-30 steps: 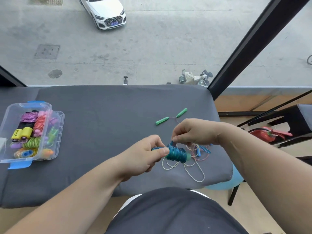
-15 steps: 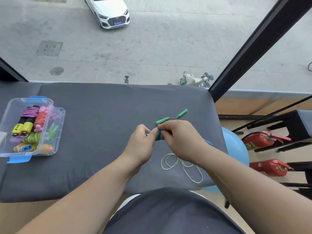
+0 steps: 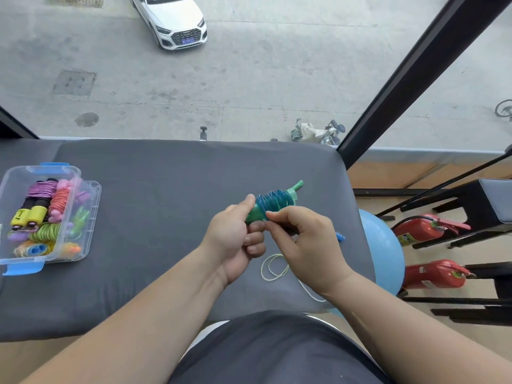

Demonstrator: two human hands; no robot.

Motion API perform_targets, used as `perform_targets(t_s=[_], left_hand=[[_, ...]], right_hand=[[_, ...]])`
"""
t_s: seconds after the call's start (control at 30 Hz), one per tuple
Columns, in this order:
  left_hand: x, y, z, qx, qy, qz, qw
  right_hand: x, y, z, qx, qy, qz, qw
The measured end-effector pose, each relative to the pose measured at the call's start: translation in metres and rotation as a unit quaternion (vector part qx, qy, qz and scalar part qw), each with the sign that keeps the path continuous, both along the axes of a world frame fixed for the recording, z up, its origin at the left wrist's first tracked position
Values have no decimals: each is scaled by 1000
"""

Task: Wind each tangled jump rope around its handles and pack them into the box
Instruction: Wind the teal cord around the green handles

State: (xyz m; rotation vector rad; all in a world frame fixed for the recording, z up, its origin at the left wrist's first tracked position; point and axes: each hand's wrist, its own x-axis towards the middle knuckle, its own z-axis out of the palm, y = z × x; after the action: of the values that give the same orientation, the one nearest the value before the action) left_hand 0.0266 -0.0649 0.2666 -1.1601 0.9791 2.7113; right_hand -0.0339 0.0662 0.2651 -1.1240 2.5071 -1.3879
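**Blue-cord bundle held in both hands above the table**

Head view. Left hand (image 3: pixel 235 234) grips the near end of a jump rope bundle of blue cord wound round green plastic handles (image 3: pixel 274 204). Its thumb lies along the top and its fingers curl beneath. Right hand (image 3: pixel 307 242) pinches the cord at the bundle's near edge between thumb and forefinger, other fingers loosely curled.

The bundle is lifted off the dark grey padded table (image 3: pixel 166 195), right of centre. It is well apart from the clear plastic box with blue latches (image 3: pixel 33 171) at the left edge, which holds several wound ropes. A green tip shows past the bundle's far end; whether it is part of the bundle or lies behind it, cannot tell. A loose pale thin cord (image 3: pixel 273 268) loops on the table under the hands.

Handling, as judged: light. Handles rigid; cord thin, smooth and springy, so coils likely loosen if released. Best hold is across the windings with the free end trapped under a finger, not by a bare handle tip.
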Motion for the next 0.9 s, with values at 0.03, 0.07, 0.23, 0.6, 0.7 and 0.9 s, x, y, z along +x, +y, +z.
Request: perform_targets(t_s=[0.03, 0.07, 0.23, 0.6, 0.7, 0.9], left_hand=[[-1, -1, 2, 17, 11, 4, 1000], [-1, -2, 4, 28, 21, 6, 999], [0, -10, 19, 75, 65, 5, 995], [13, -17, 30, 119, 62, -148, 980], [14, -20, 31, 36, 37, -164, 985], [8, -12, 22, -418, 65, -25, 906]], right_hand=[[0, 1, 1, -22, -41, -7, 999], [0, 1, 3, -46, -99, -15, 994], [-2, 3, 9, -110, -337, -22, 935], [-22, 8, 30, -11, -336, 132, 932], [-24, 2, 33, 60, -241, 144, 958], [-25, 0, 34, 22, -353, 140, 925]])
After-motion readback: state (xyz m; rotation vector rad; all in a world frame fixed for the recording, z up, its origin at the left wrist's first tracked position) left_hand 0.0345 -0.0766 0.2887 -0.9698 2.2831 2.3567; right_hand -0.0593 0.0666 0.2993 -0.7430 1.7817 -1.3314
